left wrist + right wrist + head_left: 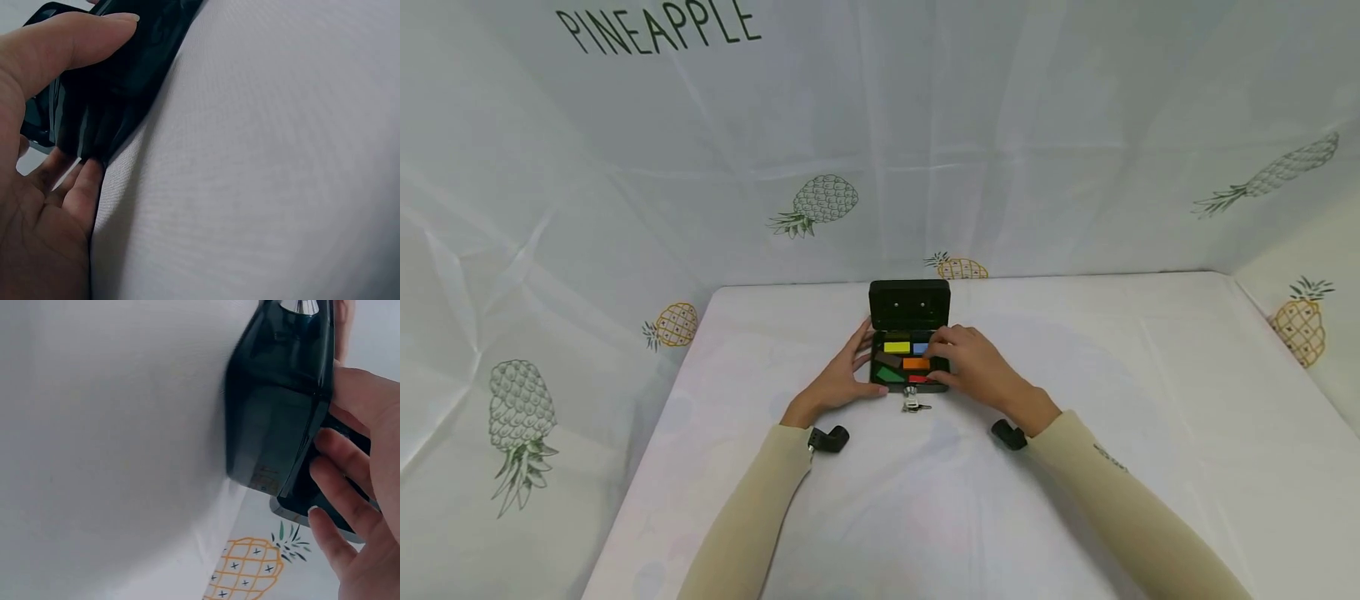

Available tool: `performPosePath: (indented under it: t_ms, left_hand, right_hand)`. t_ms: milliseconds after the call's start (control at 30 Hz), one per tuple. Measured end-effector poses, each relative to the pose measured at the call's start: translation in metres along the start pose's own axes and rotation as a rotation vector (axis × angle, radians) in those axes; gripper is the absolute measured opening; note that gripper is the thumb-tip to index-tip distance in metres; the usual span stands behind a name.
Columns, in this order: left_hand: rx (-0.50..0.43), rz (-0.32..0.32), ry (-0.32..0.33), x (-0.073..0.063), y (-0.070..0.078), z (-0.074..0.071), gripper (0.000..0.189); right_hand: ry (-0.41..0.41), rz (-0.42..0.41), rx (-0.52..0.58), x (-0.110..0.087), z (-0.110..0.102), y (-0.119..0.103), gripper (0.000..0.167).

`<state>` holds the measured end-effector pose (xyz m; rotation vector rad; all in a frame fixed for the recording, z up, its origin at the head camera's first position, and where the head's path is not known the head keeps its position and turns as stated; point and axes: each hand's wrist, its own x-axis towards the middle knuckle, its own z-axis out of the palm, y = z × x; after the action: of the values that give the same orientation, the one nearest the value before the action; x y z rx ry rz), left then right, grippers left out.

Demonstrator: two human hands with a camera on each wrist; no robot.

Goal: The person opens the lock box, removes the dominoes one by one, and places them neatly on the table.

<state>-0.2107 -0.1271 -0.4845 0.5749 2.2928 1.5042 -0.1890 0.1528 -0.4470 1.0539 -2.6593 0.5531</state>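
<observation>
A small black lockable box (pixel 936 388) lies on the table, its lid (pixel 910 312) raised at the back. Coloured blocks fill the inside: yellow (pixel 896 347), blue (pixel 920 348), dark brown (pixel 888 359), orange (pixel 916 364), green (pixel 891 375) and red (pixel 917 379). My left hand (pixel 838 382) holds the box's left side, the thumb against the front wall in the left wrist view. Over the right rim reaches my right hand (pixel 976 365), its fingers bent down at the blocks. Its thumb tip is hidden inside the box, so whether it pinches a block is unclear.
Keys (pixel 912 404) hang at the box's front lock (pixel 301 305). A white cloth (pixel 910 517) covers the table, whose far edge meets a pineapple-print curtain (pixel 1037 208) just behind the lid. Similar cloth hangs along the left and right sides.
</observation>
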Motion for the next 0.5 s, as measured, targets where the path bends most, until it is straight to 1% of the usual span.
performPosePath:
  t_ms: [200,300,500]
  left_hand:
    - [-0.003,-0.002,0.001,0.001,-0.002,0.000,0.125]
    - [-0.002,-0.002,-0.001,0.001,-0.002,-0.001,0.125]
    - [-0.012,-0.005,-0.007,0.000,-0.001,-0.001,0.124]
  right_hand:
    - [-0.068,-0.033,-0.041,0.008,-0.003,-0.001,0.024]
    - [-0.105,-0.053,-0.060,0.012,-0.005,-0.002,0.025]
    - [-0.200,-0.046,-0.065,0.019,-0.009,-0.001,0.027]
